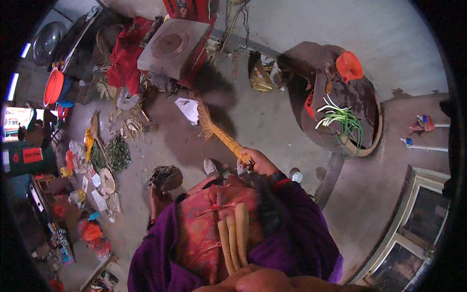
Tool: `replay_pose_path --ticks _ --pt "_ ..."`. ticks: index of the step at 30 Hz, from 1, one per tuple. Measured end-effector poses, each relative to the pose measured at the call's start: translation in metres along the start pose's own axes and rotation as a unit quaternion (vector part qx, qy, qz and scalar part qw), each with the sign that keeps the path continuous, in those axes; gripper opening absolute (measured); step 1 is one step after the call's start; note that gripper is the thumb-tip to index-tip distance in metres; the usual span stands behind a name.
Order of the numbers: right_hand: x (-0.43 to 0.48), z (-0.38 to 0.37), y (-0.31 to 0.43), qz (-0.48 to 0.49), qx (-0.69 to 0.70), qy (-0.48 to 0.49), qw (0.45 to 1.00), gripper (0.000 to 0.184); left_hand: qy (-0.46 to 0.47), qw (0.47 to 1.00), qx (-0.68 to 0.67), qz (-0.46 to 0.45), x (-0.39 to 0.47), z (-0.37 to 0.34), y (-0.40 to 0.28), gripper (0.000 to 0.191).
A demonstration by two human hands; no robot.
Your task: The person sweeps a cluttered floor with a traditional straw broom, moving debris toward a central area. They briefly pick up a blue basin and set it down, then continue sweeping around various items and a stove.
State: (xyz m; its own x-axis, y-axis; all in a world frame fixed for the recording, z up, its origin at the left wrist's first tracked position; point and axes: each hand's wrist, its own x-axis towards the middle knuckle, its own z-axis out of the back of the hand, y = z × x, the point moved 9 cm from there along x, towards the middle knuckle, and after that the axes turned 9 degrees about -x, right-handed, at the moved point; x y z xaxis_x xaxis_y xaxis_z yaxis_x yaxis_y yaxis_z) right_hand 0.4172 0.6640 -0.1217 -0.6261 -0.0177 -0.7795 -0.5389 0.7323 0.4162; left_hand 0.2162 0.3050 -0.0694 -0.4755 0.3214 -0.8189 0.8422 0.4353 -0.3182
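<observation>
My right hand is closed around the bound handle of a straw hand broom. The broom slants up and to the left, with its frayed bristles against a pale sheet of paper or plastic on the floor. At the lower left my left hand is raised beside my body, its fingers on a dark, crumpled bundle whose material I cannot make out. Part of that hand is hidden by the bundle.
A square stove stands ahead beside red cloth. Green onions and an orange funnel lie on a large covered vat at the right. Leafy greens and scattered litter lie on the left floor.
</observation>
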Motion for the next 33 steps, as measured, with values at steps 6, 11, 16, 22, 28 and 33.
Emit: replay_pose_path --ticks 6,11,16,22,28,33 --pt "-0.061 -0.008 0.046 0.116 -0.086 -0.079 0.986 0.036 0.079 0.996 -0.023 -0.018 0.046 -0.023 -0.021 0.032" --pt "-0.109 0.046 0.049 0.176 -0.071 -0.261 0.947 0.040 0.143 0.989 -0.044 0.017 0.073 -0.029 -0.029 0.029" --pt "-0.125 0.111 0.041 0.238 0.069 -0.353 0.902 0.046 0.143 0.989 -0.024 -0.016 0.089 -0.018 -0.035 0.028" --pt "-0.094 0.210 0.067 0.209 0.156 -0.371 0.891 0.031 0.047 0.999 0.005 -0.009 0.087 -0.046 -0.017 0.033" --pt "-0.056 0.277 0.123 0.176 -0.032 -0.324 0.929 0.012 0.050 0.999 -0.007 0.013 0.078 -0.105 0.015 0.034" --pt "-0.052 0.246 0.099 0.132 -0.278 -0.358 0.881 0.045 0.047 0.995 0.082 -0.029 0.079 -0.135 0.020 0.031"
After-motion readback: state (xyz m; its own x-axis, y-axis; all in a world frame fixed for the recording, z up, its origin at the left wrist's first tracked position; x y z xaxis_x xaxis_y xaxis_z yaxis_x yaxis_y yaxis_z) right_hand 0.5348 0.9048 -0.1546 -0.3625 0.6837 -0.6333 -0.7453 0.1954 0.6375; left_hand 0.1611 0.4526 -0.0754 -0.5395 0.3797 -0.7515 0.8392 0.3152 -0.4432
